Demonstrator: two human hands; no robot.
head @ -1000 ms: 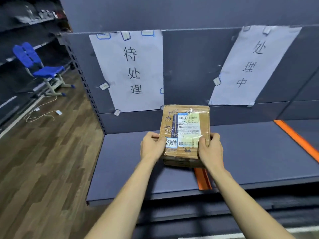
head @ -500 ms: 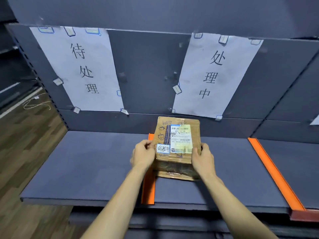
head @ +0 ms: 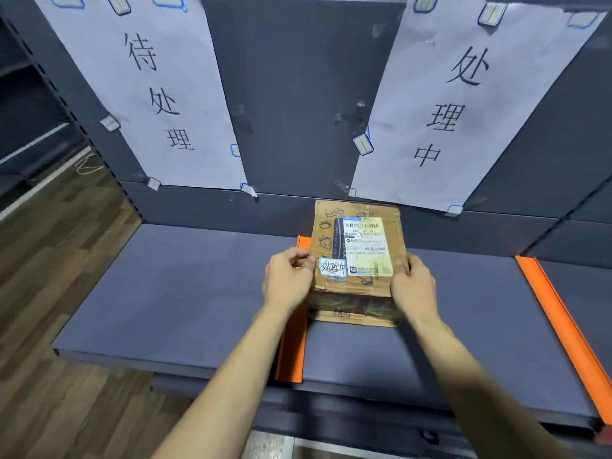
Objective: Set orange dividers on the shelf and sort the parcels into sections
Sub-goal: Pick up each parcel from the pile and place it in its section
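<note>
A brown cardboard parcel (head: 354, 260) with a shipping label and a small handwritten sticker is held over the dark shelf (head: 165, 293). My left hand (head: 288, 279) grips its left side and my right hand (head: 412, 286) grips its right side. An orange divider (head: 291, 352) lies front to back on the shelf just left of and partly under the parcel. A second orange divider (head: 563, 329) lies at the right. The parcel is in the section between them, below the right paper sign (head: 447, 104). Whether it rests on the shelf I cannot tell.
A second paper sign (head: 149, 91) is taped to the back panel above the left section. Wooden floor (head: 43, 260) lies to the left, with dark shelving beyond it. Another shelf section continues right of the second divider.
The parcel, held in both hands, has moved right from over the first divider into the section under the right sign. The view has shifted right and closer.
</note>
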